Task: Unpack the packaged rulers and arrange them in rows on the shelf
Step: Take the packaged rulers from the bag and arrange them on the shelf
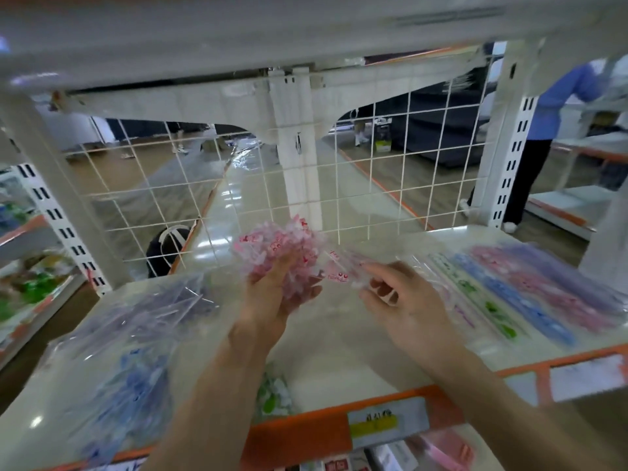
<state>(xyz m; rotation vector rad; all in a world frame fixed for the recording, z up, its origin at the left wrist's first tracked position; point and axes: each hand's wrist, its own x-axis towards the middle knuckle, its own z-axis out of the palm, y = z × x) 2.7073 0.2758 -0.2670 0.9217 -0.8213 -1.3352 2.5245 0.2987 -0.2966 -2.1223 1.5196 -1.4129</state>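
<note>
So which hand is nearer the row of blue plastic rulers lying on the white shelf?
Right. The right hand is just left of the row of blue plastic rulers, pinching clear wrapping; the left hand is farther left, gripping a pink ruler bundle.

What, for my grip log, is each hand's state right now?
Left hand: closed around a bundle of pink rulers.
Right hand: pinching the clear wrapper beside that bundle.

Glossy cream shelf (326, 348) of painted metal; white wire grid (356, 185); crinkled clear plastic wrappers (282, 253); shiny plastic rulers (516, 300).
</note>
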